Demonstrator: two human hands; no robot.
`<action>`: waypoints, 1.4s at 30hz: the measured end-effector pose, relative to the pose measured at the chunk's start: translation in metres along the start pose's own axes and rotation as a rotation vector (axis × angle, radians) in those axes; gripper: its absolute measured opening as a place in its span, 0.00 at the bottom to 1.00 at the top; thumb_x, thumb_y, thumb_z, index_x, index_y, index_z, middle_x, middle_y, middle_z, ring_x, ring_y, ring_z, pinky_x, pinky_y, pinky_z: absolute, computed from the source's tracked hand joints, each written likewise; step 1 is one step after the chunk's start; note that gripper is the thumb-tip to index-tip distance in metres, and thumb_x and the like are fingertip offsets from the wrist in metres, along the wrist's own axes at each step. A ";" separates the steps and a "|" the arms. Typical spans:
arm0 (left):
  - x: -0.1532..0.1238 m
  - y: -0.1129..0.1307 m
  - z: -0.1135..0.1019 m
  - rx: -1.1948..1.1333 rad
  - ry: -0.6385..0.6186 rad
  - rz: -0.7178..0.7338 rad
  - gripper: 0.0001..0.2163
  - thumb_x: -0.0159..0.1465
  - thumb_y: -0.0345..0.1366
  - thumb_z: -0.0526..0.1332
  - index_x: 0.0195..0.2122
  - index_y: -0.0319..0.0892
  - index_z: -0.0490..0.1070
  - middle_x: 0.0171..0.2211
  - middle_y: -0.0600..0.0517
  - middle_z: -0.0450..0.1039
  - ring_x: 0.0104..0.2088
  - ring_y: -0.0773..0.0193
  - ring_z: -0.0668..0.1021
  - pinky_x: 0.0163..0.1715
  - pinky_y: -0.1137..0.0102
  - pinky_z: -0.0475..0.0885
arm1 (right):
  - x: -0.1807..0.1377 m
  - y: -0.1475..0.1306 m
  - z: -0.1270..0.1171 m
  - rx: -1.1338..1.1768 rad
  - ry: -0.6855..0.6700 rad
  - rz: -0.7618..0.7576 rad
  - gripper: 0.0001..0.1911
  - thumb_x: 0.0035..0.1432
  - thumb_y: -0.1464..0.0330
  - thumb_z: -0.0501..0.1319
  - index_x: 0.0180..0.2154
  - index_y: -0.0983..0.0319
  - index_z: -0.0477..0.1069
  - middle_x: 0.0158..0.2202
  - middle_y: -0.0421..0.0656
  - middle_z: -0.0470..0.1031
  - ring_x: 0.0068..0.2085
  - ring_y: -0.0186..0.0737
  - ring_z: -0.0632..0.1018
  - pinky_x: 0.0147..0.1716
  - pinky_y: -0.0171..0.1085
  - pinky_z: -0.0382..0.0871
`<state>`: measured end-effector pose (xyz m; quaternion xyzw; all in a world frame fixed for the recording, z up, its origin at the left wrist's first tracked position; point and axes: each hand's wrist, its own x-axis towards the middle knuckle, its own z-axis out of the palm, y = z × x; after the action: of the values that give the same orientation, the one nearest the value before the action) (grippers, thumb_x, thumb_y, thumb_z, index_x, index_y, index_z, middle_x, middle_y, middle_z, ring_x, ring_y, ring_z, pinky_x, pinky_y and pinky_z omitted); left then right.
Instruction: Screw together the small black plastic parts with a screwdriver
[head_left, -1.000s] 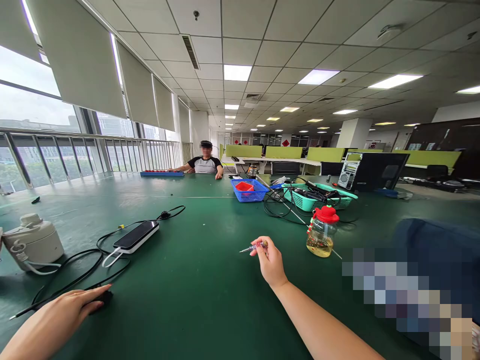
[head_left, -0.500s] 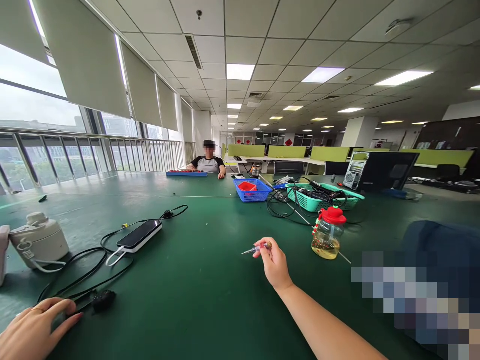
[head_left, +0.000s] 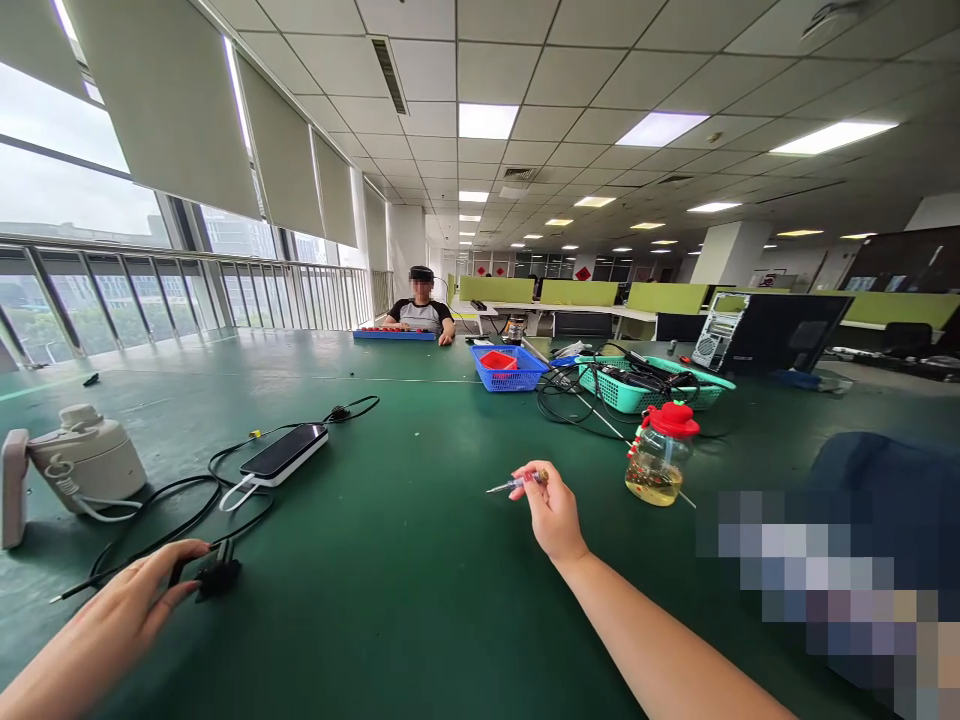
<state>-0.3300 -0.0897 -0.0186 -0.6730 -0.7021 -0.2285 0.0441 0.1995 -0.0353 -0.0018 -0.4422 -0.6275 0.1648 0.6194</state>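
Note:
At lower left, my left hand (head_left: 142, 605) has its thumb and index finger closed around the cord side of a black power plug (head_left: 220, 573), whose prongs point up. A black cable (head_left: 176, 520) curves away behind that hand, and a cable end juts out to its left. Over the middle of the table, my right hand (head_left: 555, 515) pinches a small screwdriver (head_left: 516, 486) with a see-through handle, its thin metal tip pointing left. Beyond the left hand lies a black-and-white phone-like device (head_left: 285, 455) with a white cable plugged in.
A beige bottle (head_left: 94, 460) stands at left on the green table (head_left: 420, 600). To the right are a red-lidded jar (head_left: 660, 465), a blue basket (head_left: 510, 378), a teal basket (head_left: 619, 398) with cables, and a monitor (head_left: 787, 330). Another person (head_left: 421, 312) sits at the far end.
My left hand has moved right and up to the plug and taken hold of it; the plug now stands prongs up. The right hand keeps the screwdriver in nearly the same place. The view has tilted down slightly.

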 end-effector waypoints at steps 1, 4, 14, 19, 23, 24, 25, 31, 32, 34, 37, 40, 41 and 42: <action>0.002 0.003 0.003 -0.029 -0.033 0.046 0.20 0.58 0.48 0.53 0.50 0.51 0.68 0.48 0.55 0.77 0.49 0.54 0.77 0.52 0.66 0.69 | 0.000 0.000 0.000 -0.002 0.002 0.002 0.10 0.65 0.61 0.52 0.36 0.58 0.67 0.28 0.41 0.76 0.29 0.40 0.80 0.35 0.39 0.74; 0.008 0.002 0.012 -0.063 -0.106 0.114 0.23 0.57 0.47 0.54 0.53 0.47 0.68 0.50 0.49 0.76 0.51 0.50 0.76 0.56 0.61 0.66 | 0.001 -0.001 0.000 0.004 0.010 0.004 0.10 0.65 0.60 0.52 0.36 0.59 0.66 0.31 0.42 0.76 0.29 0.39 0.80 0.35 0.39 0.74; 0.005 0.028 -0.002 -0.054 -0.122 0.066 0.16 0.61 0.46 0.51 0.48 0.58 0.69 0.49 0.64 0.77 0.49 0.58 0.77 0.55 0.61 0.67 | 0.002 0.006 0.003 0.231 0.078 0.139 0.12 0.61 0.58 0.58 0.35 0.60 0.68 0.34 0.42 0.76 0.28 0.37 0.79 0.36 0.40 0.74; 0.008 0.033 -0.009 -0.064 -0.139 0.040 0.16 0.61 0.48 0.51 0.48 0.60 0.69 0.46 0.69 0.78 0.47 0.59 0.78 0.53 0.61 0.68 | 0.015 0.032 -0.005 0.752 0.380 0.661 0.09 0.57 0.64 0.62 0.29 0.60 0.66 0.24 0.39 0.75 0.22 0.34 0.78 0.30 0.38 0.78; 0.009 0.031 -0.006 -0.108 -0.141 0.054 0.13 0.61 0.51 0.51 0.46 0.67 0.69 0.43 0.73 0.78 0.46 0.58 0.79 0.52 0.59 0.68 | 0.020 0.047 -0.012 0.808 0.416 0.713 0.10 0.58 0.66 0.62 0.26 0.60 0.65 0.19 0.37 0.72 0.20 0.34 0.77 0.26 0.37 0.79; 0.008 0.030 -0.005 -0.121 -0.153 0.054 0.13 0.61 0.51 0.51 0.45 0.68 0.69 0.43 0.73 0.79 0.46 0.58 0.79 0.52 0.59 0.68 | 0.020 0.047 -0.012 0.821 0.421 0.716 0.10 0.58 0.66 0.62 0.27 0.60 0.65 0.19 0.37 0.72 0.20 0.34 0.77 0.26 0.36 0.78; 0.008 0.028 -0.003 -0.129 -0.159 0.054 0.13 0.61 0.52 0.52 0.45 0.69 0.69 0.42 0.73 0.79 0.46 0.58 0.79 0.52 0.58 0.68 | 0.019 0.047 -0.012 0.833 0.422 0.720 0.09 0.58 0.66 0.62 0.27 0.60 0.65 0.19 0.37 0.72 0.20 0.33 0.76 0.25 0.35 0.78; 0.007 0.028 -0.006 -0.096 -0.153 0.065 0.13 0.59 0.49 0.55 0.45 0.64 0.71 0.45 0.68 0.79 0.48 0.56 0.78 0.53 0.58 0.68 | 0.013 0.038 -0.004 0.839 0.372 0.688 0.08 0.53 0.65 0.65 0.29 0.61 0.68 0.20 0.39 0.75 0.18 0.33 0.74 0.20 0.33 0.74; 0.007 0.034 -0.009 -0.072 -0.167 0.060 0.12 0.59 0.47 0.55 0.43 0.63 0.72 0.43 0.68 0.80 0.46 0.56 0.79 0.51 0.58 0.69 | 0.013 0.036 -0.003 0.818 0.355 0.664 0.09 0.52 0.64 0.66 0.29 0.61 0.68 0.20 0.39 0.75 0.18 0.33 0.73 0.19 0.33 0.73; 0.009 0.055 -0.019 -0.014 -0.194 0.056 0.12 0.59 0.45 0.54 0.41 0.60 0.73 0.40 0.66 0.81 0.43 0.55 0.80 0.49 0.58 0.70 | 0.012 0.032 -0.003 0.759 0.320 0.613 0.12 0.49 0.61 0.67 0.29 0.61 0.68 0.20 0.39 0.75 0.16 0.32 0.72 0.17 0.33 0.71; 0.011 0.115 -0.034 0.021 -0.268 0.074 0.13 0.59 0.44 0.53 0.42 0.57 0.74 0.42 0.62 0.81 0.44 0.56 0.80 0.49 0.60 0.71 | 0.011 0.026 -0.002 0.670 0.265 0.539 0.16 0.48 0.57 0.68 0.30 0.61 0.67 0.19 0.37 0.74 0.15 0.31 0.69 0.17 0.33 0.68; 0.014 0.193 -0.039 -0.045 -0.346 0.247 0.15 0.60 0.43 0.55 0.47 0.53 0.73 0.49 0.55 0.78 0.49 0.56 0.77 0.52 0.63 0.69 | 0.009 0.019 0.001 0.600 0.207 0.466 0.18 0.51 0.53 0.66 0.31 0.60 0.66 0.19 0.36 0.73 0.15 0.29 0.68 0.17 0.32 0.66; 0.016 0.219 -0.036 -0.071 -0.361 0.315 0.15 0.61 0.42 0.55 0.48 0.52 0.73 0.49 0.54 0.77 0.50 0.56 0.76 0.53 0.63 0.68 | 0.008 0.016 0.001 0.580 0.190 0.447 0.19 0.51 0.52 0.65 0.32 0.60 0.66 0.20 0.36 0.73 0.15 0.29 0.68 0.18 0.31 0.65; 0.019 0.243 -0.031 -0.098 -0.374 0.377 0.15 0.61 0.40 0.56 0.48 0.52 0.73 0.49 0.53 0.77 0.51 0.57 0.76 0.53 0.63 0.68 | 0.007 0.014 0.002 0.562 0.175 0.432 0.19 0.52 0.52 0.64 0.32 0.60 0.66 0.20 0.36 0.73 0.15 0.29 0.68 0.18 0.31 0.64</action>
<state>-0.1051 -0.0864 0.0800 -0.8236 -0.5485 -0.1219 -0.0772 0.2037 -0.0215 -0.0085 -0.3894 -0.3946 0.4192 0.7190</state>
